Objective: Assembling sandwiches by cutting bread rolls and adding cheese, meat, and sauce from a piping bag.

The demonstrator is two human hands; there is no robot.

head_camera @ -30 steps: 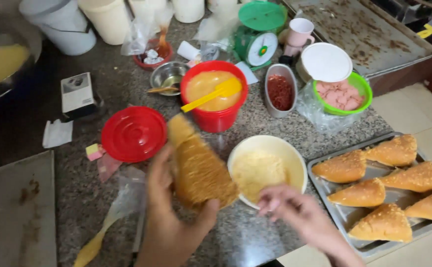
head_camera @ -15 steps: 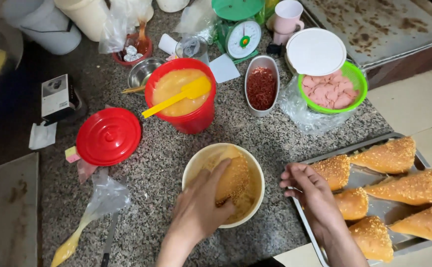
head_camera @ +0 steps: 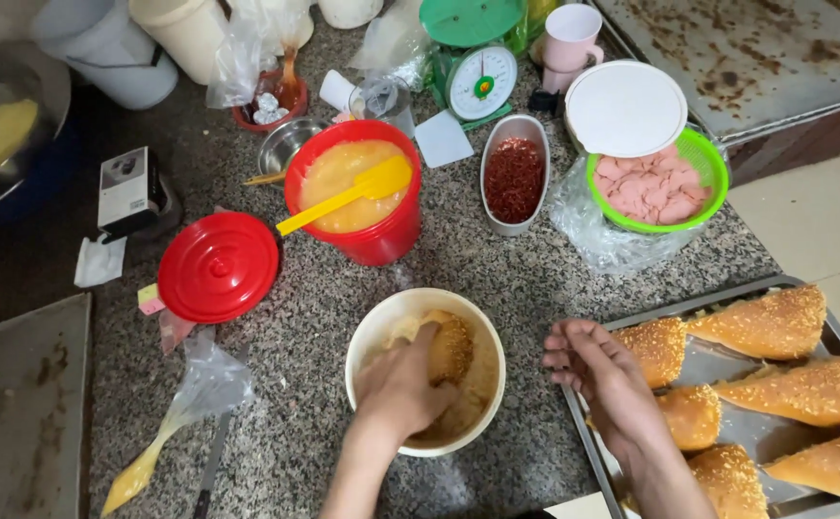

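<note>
Bun (head_camera: 451, 348) — left hand (head_camera: 402, 386) presses it into bowl (head_camera: 367, 332).

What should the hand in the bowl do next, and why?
Probably lift the golden crumb-coated bread piece out toward the metal baking tray: the left hand presses it into the round cream bowl, and the right hand rests at the tray's edge.

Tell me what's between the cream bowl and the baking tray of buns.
In the head view, only bare speckled countertop lies between the cream bowl and baking tray; the right hand rests at the tray's edge.
</note>
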